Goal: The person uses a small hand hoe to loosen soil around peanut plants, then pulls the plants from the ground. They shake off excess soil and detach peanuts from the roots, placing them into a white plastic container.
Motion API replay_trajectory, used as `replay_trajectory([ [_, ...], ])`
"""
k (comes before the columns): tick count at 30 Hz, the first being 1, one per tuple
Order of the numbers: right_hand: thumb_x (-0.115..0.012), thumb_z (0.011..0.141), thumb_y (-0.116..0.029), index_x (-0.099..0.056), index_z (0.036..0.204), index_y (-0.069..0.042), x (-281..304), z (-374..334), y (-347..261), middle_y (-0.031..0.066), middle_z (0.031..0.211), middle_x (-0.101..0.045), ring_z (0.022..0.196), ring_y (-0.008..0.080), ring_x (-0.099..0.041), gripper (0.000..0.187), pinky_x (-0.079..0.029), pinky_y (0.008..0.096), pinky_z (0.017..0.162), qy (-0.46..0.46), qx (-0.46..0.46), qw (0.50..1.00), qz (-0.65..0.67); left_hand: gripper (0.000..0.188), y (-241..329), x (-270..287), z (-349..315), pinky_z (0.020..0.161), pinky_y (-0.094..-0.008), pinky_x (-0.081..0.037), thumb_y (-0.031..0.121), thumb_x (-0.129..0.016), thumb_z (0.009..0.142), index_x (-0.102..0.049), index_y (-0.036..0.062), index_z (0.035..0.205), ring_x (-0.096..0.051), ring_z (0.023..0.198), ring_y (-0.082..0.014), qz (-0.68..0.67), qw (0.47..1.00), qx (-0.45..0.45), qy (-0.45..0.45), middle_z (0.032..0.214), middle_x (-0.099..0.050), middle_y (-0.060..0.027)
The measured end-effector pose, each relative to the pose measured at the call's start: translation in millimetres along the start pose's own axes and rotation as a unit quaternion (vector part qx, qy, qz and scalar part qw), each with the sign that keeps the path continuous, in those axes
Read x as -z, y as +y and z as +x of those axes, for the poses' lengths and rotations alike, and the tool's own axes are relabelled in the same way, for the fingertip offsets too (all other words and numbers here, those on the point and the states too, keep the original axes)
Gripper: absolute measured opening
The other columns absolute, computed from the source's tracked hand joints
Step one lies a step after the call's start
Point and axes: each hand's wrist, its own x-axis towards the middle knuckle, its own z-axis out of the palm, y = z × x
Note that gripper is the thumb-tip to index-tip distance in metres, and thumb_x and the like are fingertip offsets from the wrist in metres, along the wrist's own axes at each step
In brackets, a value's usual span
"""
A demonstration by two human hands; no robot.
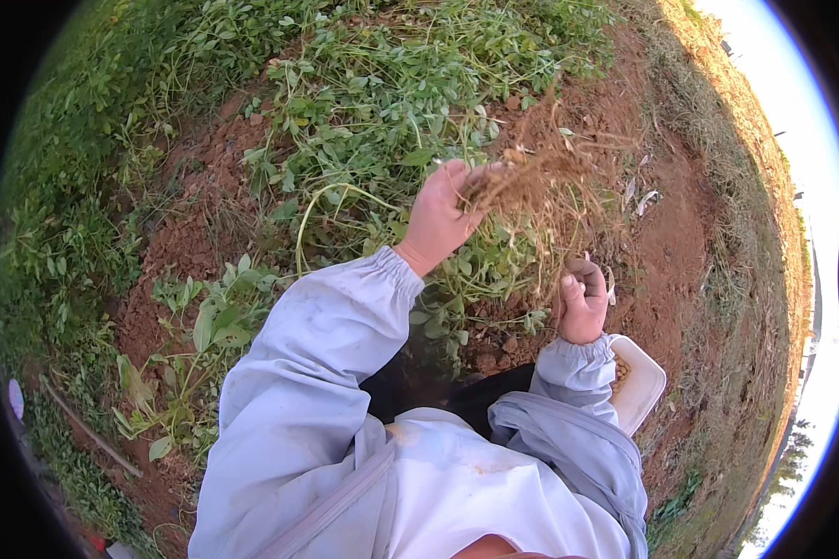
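Note:
My left hand (440,216) is closed around the base of a pulled-up peanut plant, with its tangle of dry brown roots (555,177) fanning out to the right. The roots are partly smeared by motion. Just below their hanging strands, my right hand (584,303) is closed, thumb against the curled fingers. Whatever it pinches is too small to name. A white plastic container (645,380) with tan peanuts (621,374) in it stands beside my right forearm, partly hidden by the sleeve.
Leafy green plants (373,102) lie heaped in front of me and to the left, over reddish-brown soil (196,228). A few pale scraps (645,201) rest on the soil at right. Dry grass (750,279) runs along the right side. A stick (93,433) lies at lower left.

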Motion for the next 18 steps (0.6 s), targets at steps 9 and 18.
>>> replay_trajectory([
  [9,-0.057,0.089,-0.017,-0.055,0.096,-0.005,0.2,19.6,77.2,-0.0016,0.058,-0.043,0.042,0.0066,-0.034,0.014,-0.028,0.0218,0.036,0.019,-0.131,0.986,0.105,0.028,-0.5,372.2,-38.1,0.077,-0.0381,-0.051,0.015,-0.066,0.083,-0.059,-0.0002,0.105,-0.061,0.086,-0.0209,-0.221,0.828,-0.004,0.516,0.101,-0.063,-0.0069],
  [18,-0.059,0.088,-0.022,-0.054,0.093,-0.007,-39.5,78.1,161.2,-0.0011,0.06,-0.046,0.041,0.0075,-0.039,0.017,-0.03,0.0221,0.035,-0.118,-0.197,0.973,-0.034,0.06,281.6,526.1,-358.1,0.086,-0.038,-0.047,0.032,-0.068,0.077,-0.047,0.0025,0.125,-0.059,0.092,-0.0293,0.203,0.479,0.013,0.854,0.107,-0.061,-0.014],
])
